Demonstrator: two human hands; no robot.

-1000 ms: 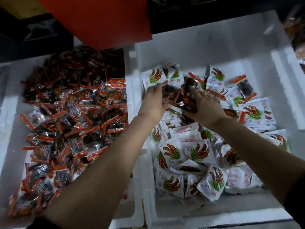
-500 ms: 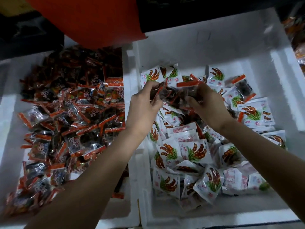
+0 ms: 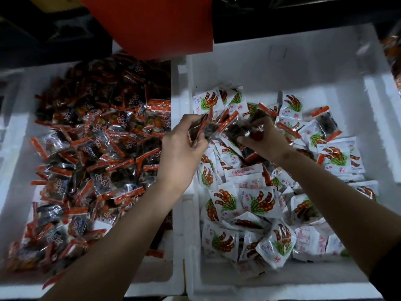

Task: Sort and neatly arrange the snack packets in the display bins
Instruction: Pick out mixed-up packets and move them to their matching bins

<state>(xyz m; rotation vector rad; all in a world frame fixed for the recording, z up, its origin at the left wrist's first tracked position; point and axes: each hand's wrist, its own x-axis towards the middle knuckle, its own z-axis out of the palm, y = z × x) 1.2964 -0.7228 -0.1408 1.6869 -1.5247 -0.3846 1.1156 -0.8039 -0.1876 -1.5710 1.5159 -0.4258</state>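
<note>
Two white foam bins stand side by side. The left bin (image 3: pixel 13 161) is heaped with clear packets with orange ends and dark contents (image 3: pixel 97 148). The right bin (image 3: pixel 303 68) holds white packets printed with brown pods and green leaves (image 3: pixel 258 203), plus a few stray orange-ended ones (image 3: pixel 326 122). Above the right bin's left part, my left hand (image 3: pixel 180 148) and my right hand (image 3: pixel 263 137) together grip a bunch of orange-ended packets (image 3: pixel 221 129), lifted off the pile.
A red board (image 3: pixel 149 25) hangs over the back of the bins. The foam wall between the bins (image 3: pixel 180 213) runs under my left forearm. More snack packets (image 3: pixel 392 53) show at the far right edge. The back half of the right bin's floor is bare.
Both hands closed on the orange-ended packets in the right bin, lifted them off the white packets and shifted them slightly left toward the dividing wall.
</note>
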